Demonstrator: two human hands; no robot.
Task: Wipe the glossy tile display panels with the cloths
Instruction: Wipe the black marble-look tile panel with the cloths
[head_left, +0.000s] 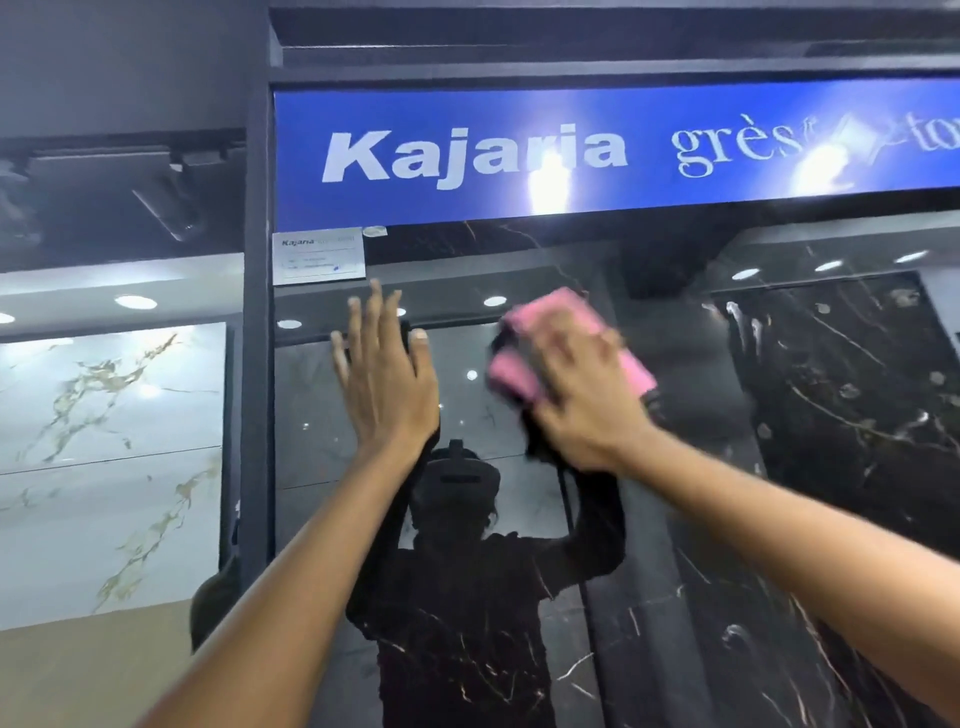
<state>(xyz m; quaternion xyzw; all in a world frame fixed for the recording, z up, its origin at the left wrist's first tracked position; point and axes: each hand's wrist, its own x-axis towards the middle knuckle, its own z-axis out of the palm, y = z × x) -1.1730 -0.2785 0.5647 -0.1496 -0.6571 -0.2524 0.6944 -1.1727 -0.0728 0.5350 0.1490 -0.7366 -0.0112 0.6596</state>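
Observation:
A glossy black marble tile panel (841, 441) with pale veins stands upright in front of me and mirrors the room. My left hand (387, 374) lies flat on its upper left part with straight fingers pointing up. My right hand (582, 395) presses a pink cloth (566, 317) against the panel near its top; the hand and cloth are motion-blurred. The cloth sticks out above and to both sides of the fingers. My own reflection shows in the panel below the hands.
A blue brand sign (597, 156) runs across the top of the panel. A small white label (318, 255) sits at the upper left corner. A dark frame post (257, 338) borders the panel's left edge. Beyond it stands a white marble panel (109, 441).

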